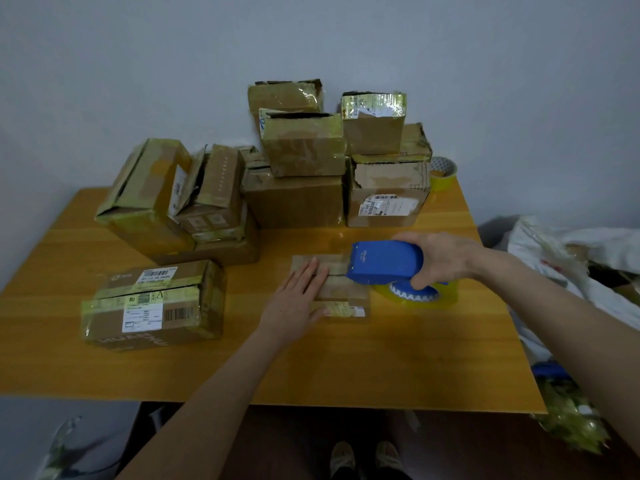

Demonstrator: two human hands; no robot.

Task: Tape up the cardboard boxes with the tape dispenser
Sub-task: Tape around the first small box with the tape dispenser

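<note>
Flat brown cardboard box (332,289), mid orange wooden table (346,368). Left hand (298,299): fingers straight, pressing its left half. Right hand (440,259): fingers curled round blue plastic tape dispenser (384,261), nose on the box's right end. Stacked taped cartons (294,199) behind the box.

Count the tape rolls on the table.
2. One roll is in the blue dispenser that the right hand grips; the spare roll stands at the far right corner of the table, beside the boxes. More may hide behind them.
</note>
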